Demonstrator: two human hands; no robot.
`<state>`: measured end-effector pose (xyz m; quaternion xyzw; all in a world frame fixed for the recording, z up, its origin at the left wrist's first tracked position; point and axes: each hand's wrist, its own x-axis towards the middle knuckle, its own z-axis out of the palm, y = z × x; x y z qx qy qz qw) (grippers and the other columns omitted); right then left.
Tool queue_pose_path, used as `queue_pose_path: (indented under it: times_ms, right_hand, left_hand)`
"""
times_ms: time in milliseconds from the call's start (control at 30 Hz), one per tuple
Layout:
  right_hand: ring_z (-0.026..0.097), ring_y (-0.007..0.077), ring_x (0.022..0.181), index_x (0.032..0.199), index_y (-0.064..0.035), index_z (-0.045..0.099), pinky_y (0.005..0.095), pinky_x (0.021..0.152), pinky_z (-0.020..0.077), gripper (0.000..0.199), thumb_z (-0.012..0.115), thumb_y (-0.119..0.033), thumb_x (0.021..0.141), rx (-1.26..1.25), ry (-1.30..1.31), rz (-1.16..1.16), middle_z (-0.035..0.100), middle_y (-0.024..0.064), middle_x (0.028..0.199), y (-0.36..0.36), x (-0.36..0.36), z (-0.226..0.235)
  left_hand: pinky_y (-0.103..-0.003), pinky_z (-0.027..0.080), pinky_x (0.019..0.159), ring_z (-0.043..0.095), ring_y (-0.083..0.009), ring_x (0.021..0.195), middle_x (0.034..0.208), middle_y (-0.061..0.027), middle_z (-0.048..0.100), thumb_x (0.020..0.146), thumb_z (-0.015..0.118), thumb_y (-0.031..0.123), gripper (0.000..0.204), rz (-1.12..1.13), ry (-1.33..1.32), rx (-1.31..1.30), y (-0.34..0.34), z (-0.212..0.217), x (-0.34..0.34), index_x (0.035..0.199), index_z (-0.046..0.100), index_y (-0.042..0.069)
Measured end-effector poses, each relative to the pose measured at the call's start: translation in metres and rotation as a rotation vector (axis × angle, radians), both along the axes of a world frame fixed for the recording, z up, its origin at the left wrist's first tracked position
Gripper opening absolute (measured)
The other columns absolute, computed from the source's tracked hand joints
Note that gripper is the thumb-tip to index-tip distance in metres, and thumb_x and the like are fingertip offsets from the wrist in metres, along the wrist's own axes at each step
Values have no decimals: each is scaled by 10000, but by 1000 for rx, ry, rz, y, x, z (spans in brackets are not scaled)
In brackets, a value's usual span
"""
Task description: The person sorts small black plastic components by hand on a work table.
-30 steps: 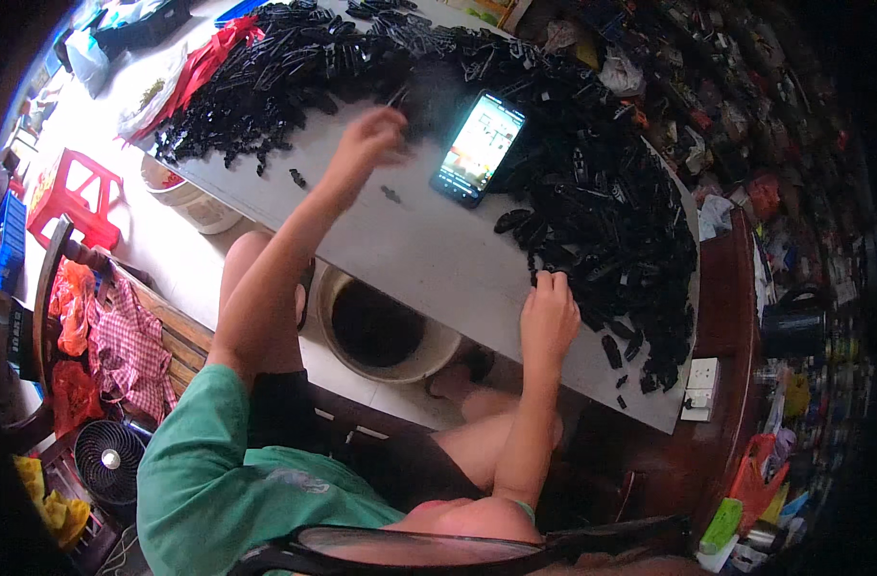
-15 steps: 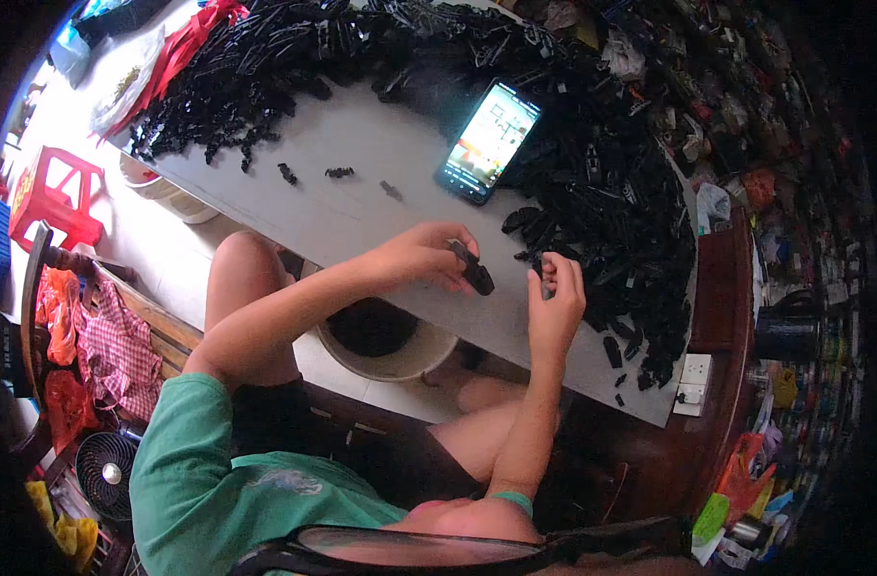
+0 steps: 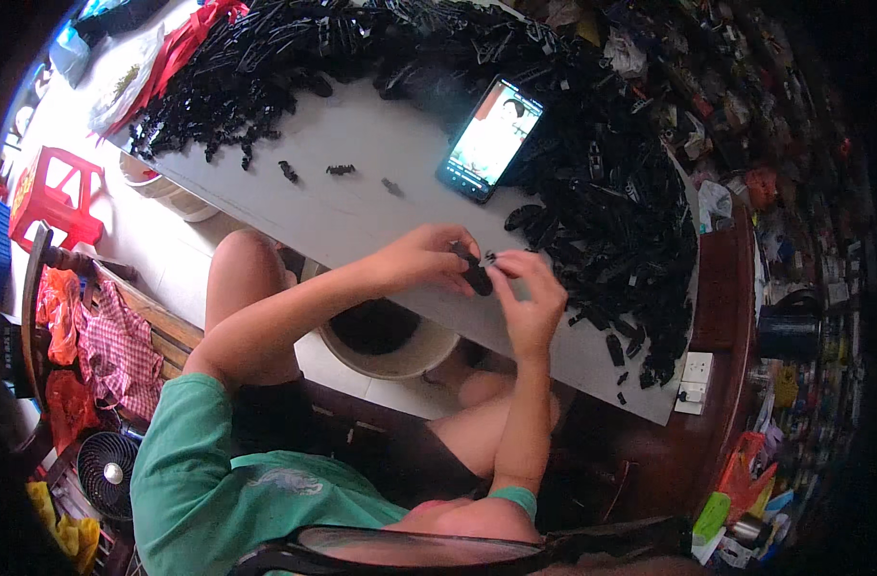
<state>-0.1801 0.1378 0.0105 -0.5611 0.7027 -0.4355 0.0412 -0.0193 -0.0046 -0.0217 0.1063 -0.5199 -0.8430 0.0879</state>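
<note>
hands (image 3: 482,274) now together, grey table (image 3: 362,192)

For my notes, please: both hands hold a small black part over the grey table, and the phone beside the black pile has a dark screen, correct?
Not quite: the head view shows the phone with its screen lit. Otherwise yes: left hand and right hand hold a small black part over the grey table.

1. Bare strip of grey table (image 3: 362,182) betw. both hands and the far pile: open room to pass.
2. Three loose black bits (image 3: 341,170) dot that strip.
3. Phone (image 3: 489,139) lies propped at the strip's right end.
4. Heaped black plastic parts (image 3: 611,202) wall off the far and right sides.
5. White bucket (image 3: 386,341) sits under the near edge, by the knees.
</note>
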Motion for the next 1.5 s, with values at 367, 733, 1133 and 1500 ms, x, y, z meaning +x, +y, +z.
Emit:
queue_pose_path:
  times_ms: [367,733,1133,1500]
  right_hand:
    - [677,315,904,996,-3,706,391,794,552,225,713,75,785,-154,336,193,703,122,1046,-1,17,4]
    - [665,318,899,1087,-3,667,384,814,537,270,706,-12,820,-46,217,129,682,141,1069,-1,14,2]
    - [593,88,878,1158,12,590,236,750,474,246,588,-114,947,138,-797,233,655,43,1011,6,24,-5]
    - [673,206,798,1098,-50,674,335,734,529,306,757,-223,859,208,-107,514,702,112,957,21,35,-5]
  left_hand:
    - [-265,567,795,697,-167,902,1075,-118,655,1015,582,196,267,86,18,-15,4,9,-3,1144,594,-38]
    - [-268,555,788,678,-147,879,997,-89,667,974,599,106,204,159,116,-105,5,4,-4,1114,594,-43]
    - [-265,529,823,634,-99,972,1039,-54,639,964,644,119,187,120,199,-480,5,28,12,1108,590,13]
    - [-342,530,836,655,-171,1010,1180,-76,667,906,715,184,225,226,-51,-1033,-89,43,40,1074,684,38]
